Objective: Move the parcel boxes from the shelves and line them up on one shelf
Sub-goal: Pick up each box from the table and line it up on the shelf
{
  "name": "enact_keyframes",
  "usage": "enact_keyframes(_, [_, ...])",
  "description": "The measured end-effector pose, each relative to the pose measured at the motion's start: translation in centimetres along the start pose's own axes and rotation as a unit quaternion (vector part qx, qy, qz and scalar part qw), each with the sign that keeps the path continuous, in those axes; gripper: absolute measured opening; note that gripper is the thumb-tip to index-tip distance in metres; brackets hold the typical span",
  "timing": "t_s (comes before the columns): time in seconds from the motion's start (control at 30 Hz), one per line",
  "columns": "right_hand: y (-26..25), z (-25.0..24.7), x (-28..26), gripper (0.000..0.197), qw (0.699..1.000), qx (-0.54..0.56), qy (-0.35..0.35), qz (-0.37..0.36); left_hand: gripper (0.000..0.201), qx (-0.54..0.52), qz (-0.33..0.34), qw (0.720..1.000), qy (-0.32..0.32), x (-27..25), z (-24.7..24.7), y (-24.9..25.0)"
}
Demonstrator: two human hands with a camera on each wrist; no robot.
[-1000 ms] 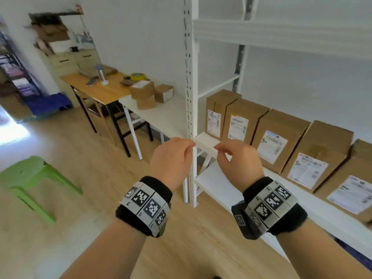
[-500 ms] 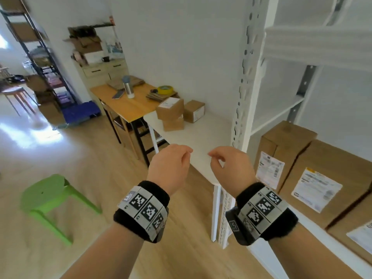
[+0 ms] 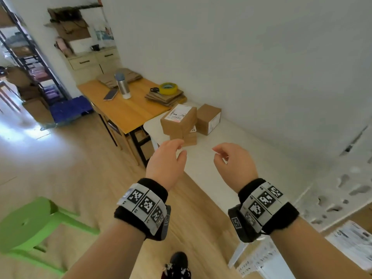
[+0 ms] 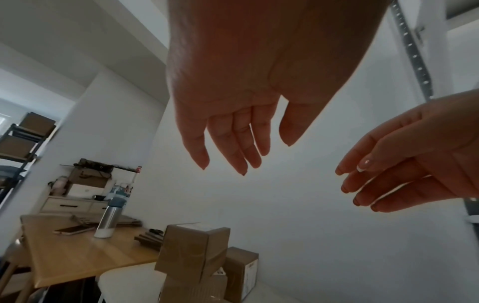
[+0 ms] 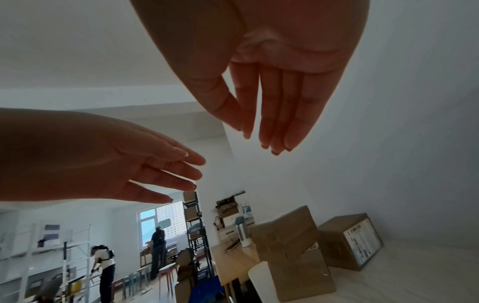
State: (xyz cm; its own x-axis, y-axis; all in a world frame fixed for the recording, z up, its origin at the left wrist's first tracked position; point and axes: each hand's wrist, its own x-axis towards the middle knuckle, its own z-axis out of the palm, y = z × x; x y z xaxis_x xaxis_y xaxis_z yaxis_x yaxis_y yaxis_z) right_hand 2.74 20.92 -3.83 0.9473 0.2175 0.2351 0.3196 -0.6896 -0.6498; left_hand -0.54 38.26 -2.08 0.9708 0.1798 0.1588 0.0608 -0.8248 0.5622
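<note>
Your left hand (image 3: 168, 158) and right hand (image 3: 234, 162) hang side by side in the air, apart from each other, above the near end of the white desk (image 3: 251, 150). The fingers (image 4: 241, 139) of both hands are loosely extended and hold nothing. On the white desk, toward its far left corner, two parcel boxes sit stacked: the top box (image 3: 179, 119) lies label-up and skewed on the lower box (image 3: 187, 138). A third box (image 3: 208, 118) stands just beside them, nearer the wall. At your lower right, another labelled parcel box (image 3: 354, 240) rests on the white shelf unit (image 3: 330, 196). The wooden desk (image 3: 124, 109) beyond carries a metal bottle (image 3: 122, 85) and yellow tape (image 3: 168, 88).
</note>
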Motion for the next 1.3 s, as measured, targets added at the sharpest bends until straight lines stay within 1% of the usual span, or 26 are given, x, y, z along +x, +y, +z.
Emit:
enact_keyframes(0.1, [0.2, 3.6, 5.1, 0.027, 0.999, 0.002, -0.008, 0.046, 0.046, -0.018, -0.011, 1.0, -0.023, 5.9, 0.1, -3.6])
enact_keyframes(0.27, [0.9, 9.7, 14.0, 0.034, 0.991, 0.015, -0.031, 0.127, 0.069, -0.064, -0.107, 0.989, -0.084, 16.1, 0.8, -9.8])
enact_keyframes(0.43, [3.8, 14.4, 21.3, 0.043, 0.981, 0.015, -0.034, 0.191, 0.091, -0.153, -0.208, 0.955, -0.149, 24.1, 3.3, -14.5])
enact_keyframes(0.5, [5.8, 15.8, 24.2, 0.042, 0.981, -0.008, -0.031, 0.192, 0.094, -0.182, -0.226, 0.943, -0.164, 26.7, 4.5, -15.7])
enact_keyframes(0.57, [8.0, 17.2, 26.9, 0.039, 0.983, -0.045, -0.029, 0.177, 0.095, -0.221, -0.248, 0.926, -0.18, 28.7, 5.7, -16.6])
enact_keyframes(0.63, [10.4, 18.8, 29.1, 0.046, 0.98, -0.092, -0.05, 0.17, 0.092, -0.289, -0.28, 0.893, -0.201, 30.1, 6.8, -17.4])
enact_keyframes(0.67, [11.3, 19.5, 30.0, 0.054, 0.974, -0.118, -0.069, 0.181, 0.081, -0.322, -0.295, 0.873, -0.215, 30.6, 7.2, -17.7])
enact_keyframes(0.7, [12.3, 20.3, 30.8, 0.061, 0.967, -0.141, -0.092, 0.19, 0.065, -0.355, -0.305, 0.854, -0.228, 31.0, 7.5, -17.9])
enact_keyframes(0.73, [13.4, 21.2, 31.7, 0.064, 0.963, -0.162, -0.112, 0.186, 0.053, -0.379, -0.314, 0.836, -0.242, 31.2, 7.8, -18.2])
enact_keyframes(0.77, [14.5, 22.0, 32.4, 0.064, 0.959, -0.179, -0.13, 0.176, 0.048, -0.4, -0.317, 0.822, -0.253, 31.4, 8.0, -18.4])
enact_keyframes(0.83, [16.5, 23.2, 33.7, 0.067, 0.947, -0.222, -0.163, 0.166, 0.053, -0.431, -0.313, 0.802, -0.269, 31.7, 8.4, -18.8])
enact_keyframes(0.87, [17.0, 23.4, 34.2, 0.069, 0.943, -0.233, -0.169, 0.168, 0.055, -0.438, -0.309, 0.797, -0.278, 31.9, 8.6, -18.9])
enact_keyframes(0.93, [17.5, 23.1, 34.6, 0.069, 0.946, -0.228, -0.162, 0.164, 0.052, -0.443, -0.304, 0.792, -0.29, 32.0, 8.9, -18.9])
enact_keyframes(1.07, [18.1, 22.5, 34.1, 0.051, 0.947, -0.255, -0.146, 0.133, 0.038, -0.444, -0.305, 0.788, -0.3, 32.0, 9.3, -18.4])
enact_keyframes(1.2, [18.8, 21.9, 32.7, 0.046, 0.945, -0.252, -0.161, 0.136, 0.04, -0.441, -0.295, 0.786, -0.317, 31.3, 9.6, -18.0])
enact_keyframes(1.3, [18.5, 20.5, 31.5, 0.046, 0.947, -0.258, -0.138, 0.133, 0.045, -0.442, -0.285, 0.781, -0.337, 30.4, 9.9, -17.2])
